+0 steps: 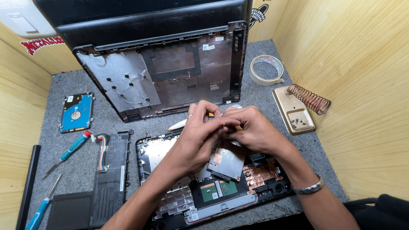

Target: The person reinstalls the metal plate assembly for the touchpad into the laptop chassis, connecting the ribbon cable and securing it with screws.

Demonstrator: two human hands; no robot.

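Both hands meet above an opened laptop base [213, 191]; left hand [200, 136] and right hand [251, 130] grip closed together on a small, mostly hidden part, a metal bracket [226, 159] just below.

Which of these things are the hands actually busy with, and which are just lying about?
In hand: left hand and right hand together over the opened laptop base, gripping something small; screwdriver tucked beneath.

Lying about: hard drive, battery, bottom cover, tape roll, soldering stand.

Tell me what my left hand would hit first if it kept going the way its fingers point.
Probably the right hand: the left hand points up and right, fingertips already meeting it.
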